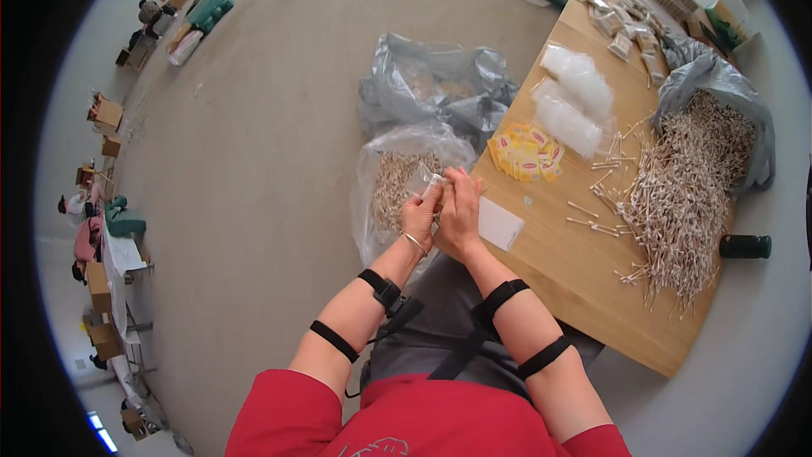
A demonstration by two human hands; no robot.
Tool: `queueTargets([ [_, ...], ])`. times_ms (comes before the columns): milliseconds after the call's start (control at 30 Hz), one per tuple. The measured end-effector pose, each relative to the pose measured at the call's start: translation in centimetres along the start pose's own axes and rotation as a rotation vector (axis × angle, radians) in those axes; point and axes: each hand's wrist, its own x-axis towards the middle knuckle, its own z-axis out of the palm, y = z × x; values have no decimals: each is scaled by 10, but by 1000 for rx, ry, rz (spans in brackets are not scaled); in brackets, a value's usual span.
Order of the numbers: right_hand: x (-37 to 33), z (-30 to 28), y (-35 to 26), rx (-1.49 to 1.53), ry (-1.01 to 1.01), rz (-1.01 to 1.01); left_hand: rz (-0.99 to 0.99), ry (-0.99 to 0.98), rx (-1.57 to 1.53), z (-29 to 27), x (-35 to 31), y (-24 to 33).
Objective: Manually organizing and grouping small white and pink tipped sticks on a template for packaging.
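Above the edge of the table, my two hands are close together around a small clear plastic bag (425, 176) with a white end showing at its top. My left hand (419, 216) grips it between thumb and fingers. Against its other side is my right hand (458, 213), its fingers pressed together; the bag's lower part and contents are hidden. Just below and left of them, an open clear sack (385, 182) of cotton swabs stands on the floor. Nearest on the table are a white card (500, 224) and a pile of yellow labels (526, 152).
Loose cotton swabs (685, 195) spill from a grey bag (761, 140) across the table (584, 275). Stacks of clear bags (575, 97) and filled packets (622, 30) lie farther back. A dark green cylinder (745, 246) is at the right; another grey sack (440, 76) sits on the floor.
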Motion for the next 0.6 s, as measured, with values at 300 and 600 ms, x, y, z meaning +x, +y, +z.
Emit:
queueTargets([
  [300,-12,-1,5,-71,-50,27,-11,-11,-150,10,-18,-7],
  [600,-8,-2,-2,-67,6,3,-86,74,95,12,-20,-6],
])
